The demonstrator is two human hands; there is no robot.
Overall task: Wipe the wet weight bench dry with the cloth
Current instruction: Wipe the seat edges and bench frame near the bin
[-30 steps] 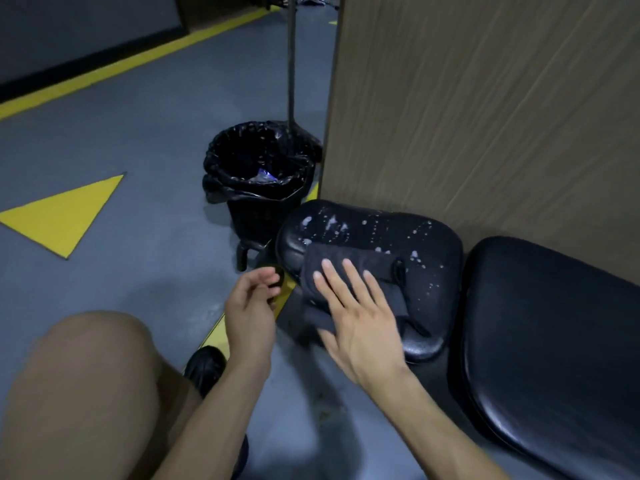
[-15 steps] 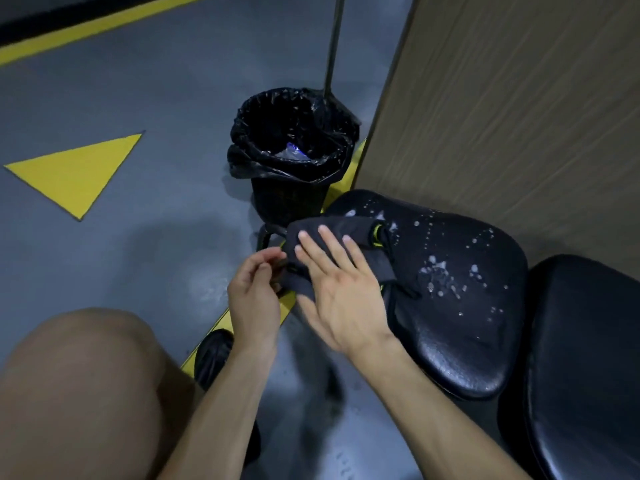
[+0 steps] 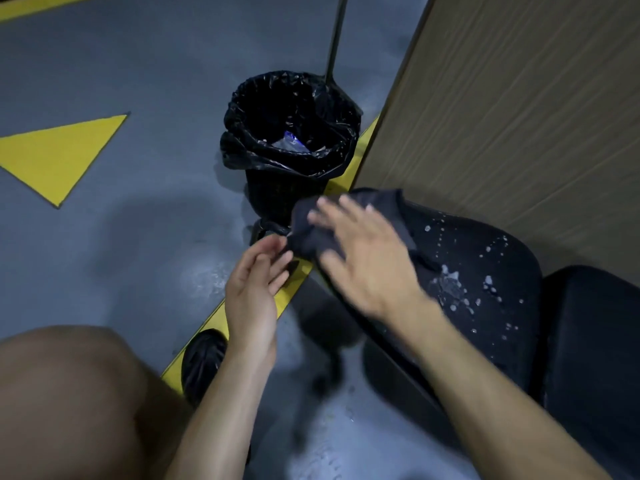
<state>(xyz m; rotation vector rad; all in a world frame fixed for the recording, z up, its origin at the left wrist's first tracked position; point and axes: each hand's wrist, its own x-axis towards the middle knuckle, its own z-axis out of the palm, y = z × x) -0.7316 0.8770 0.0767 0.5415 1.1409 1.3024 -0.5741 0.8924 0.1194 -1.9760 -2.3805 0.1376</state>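
The black weight bench seat pad (image 3: pixel 478 271) lies at centre right, speckled with water drops. A dark cloth (image 3: pixel 311 226) is spread over its left end. My right hand (image 3: pixel 363 258) lies flat on the cloth with fingers spread, blurred by motion. My left hand (image 3: pixel 256 289) hovers just left of the pad's edge, fingers apart, its fingertips near the cloth's hanging corner; whether they touch it I cannot tell. A second black pad (image 3: pixel 595 341) adjoins on the right.
A black bin (image 3: pixel 291 140) lined with a bag stands just beyond the pad, a thin pole (image 3: pixel 334 39) rising behind it. A wooden panel (image 3: pixel 519 98) walls the right side. Grey floor with yellow markings (image 3: pixel 59 157) spreads left. My knee (image 3: pixel 69 393) and shoe (image 3: pixel 204 355) are lower left.
My right hand has pushed the cloth towards the pad's left end and up its edge. My left hand opened and shifted slightly. The view has tilted and moved closer.
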